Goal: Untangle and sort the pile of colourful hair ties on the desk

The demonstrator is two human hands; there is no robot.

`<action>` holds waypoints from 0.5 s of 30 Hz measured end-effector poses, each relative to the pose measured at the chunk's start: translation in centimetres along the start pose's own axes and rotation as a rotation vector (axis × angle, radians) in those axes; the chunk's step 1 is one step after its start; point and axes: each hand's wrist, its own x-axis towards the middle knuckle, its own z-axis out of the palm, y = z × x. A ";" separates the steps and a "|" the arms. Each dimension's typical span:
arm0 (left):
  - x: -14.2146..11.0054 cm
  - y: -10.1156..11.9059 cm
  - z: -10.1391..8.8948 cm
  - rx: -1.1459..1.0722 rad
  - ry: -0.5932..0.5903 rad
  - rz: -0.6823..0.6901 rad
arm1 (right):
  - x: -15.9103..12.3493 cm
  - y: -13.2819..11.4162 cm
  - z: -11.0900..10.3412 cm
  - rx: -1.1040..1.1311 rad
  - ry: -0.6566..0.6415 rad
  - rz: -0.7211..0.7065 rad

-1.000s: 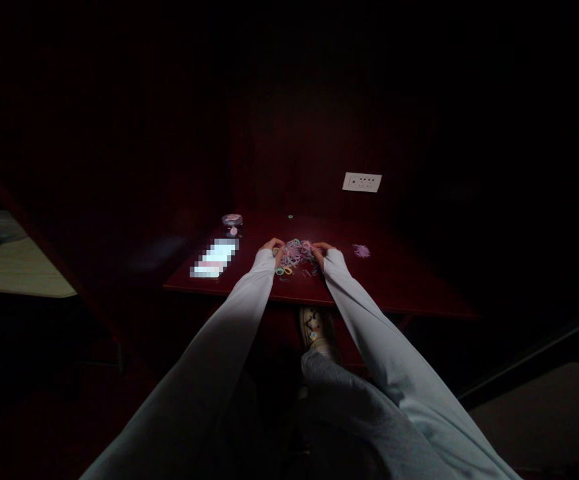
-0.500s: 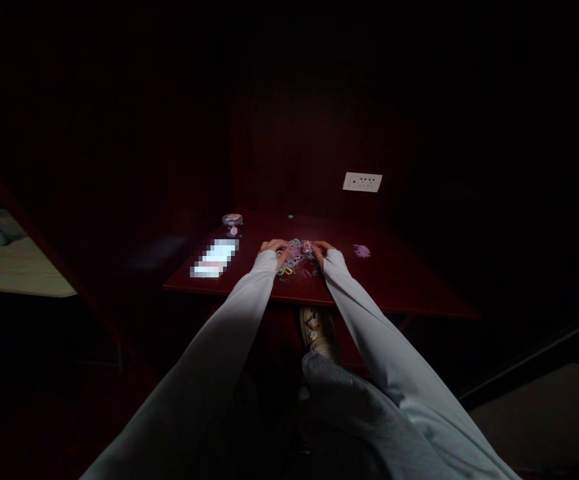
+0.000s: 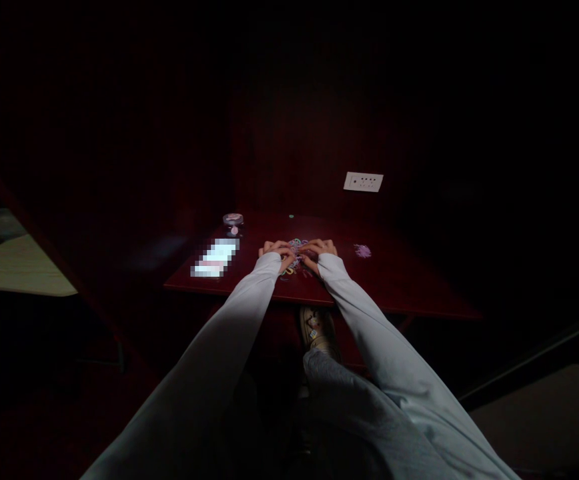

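A heap of small coloured elastic hair bands [image 3: 295, 252] lies near the front edge of the dark red table [image 3: 394, 287]. My left hand [image 3: 276, 252] and my right hand [image 3: 318, 250] rest on either side of the heap, fingers curved over it and nearly meeting. Together they hide most of the bands. I cannot tell whether either hand grips any. A small lilac bunch of bands [image 3: 362, 251] lies apart, to the right of my right hand.
A phone with a bright, blurred screen [image 3: 215, 259] lies left of my hands. A small round jar [image 3: 233, 224] stands behind it. A white wall socket panel [image 3: 363, 181] sits on the back wall. A pale side table [image 3: 14, 267] stands at far left.
My hands have drawn closer together over the heap, and they cover more of the bands. My right hand has moved left most.
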 end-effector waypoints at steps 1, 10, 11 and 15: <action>0.0 0.0 0.0 0.002 0.000 -0.004 | 0.0 -0.1 0.0 -0.001 -0.002 -0.001; -0.1 0.2 0.0 0.027 -0.003 -0.016 | 0.1 0.1 0.3 -0.028 -0.073 0.039; -0.1 0.1 0.0 0.029 0.000 -0.014 | 0.1 0.1 0.3 -0.027 -0.069 0.045; 0.0 0.1 -0.1 0.048 -0.012 -0.010 | 0.0 0.2 0.4 -0.011 -0.056 0.073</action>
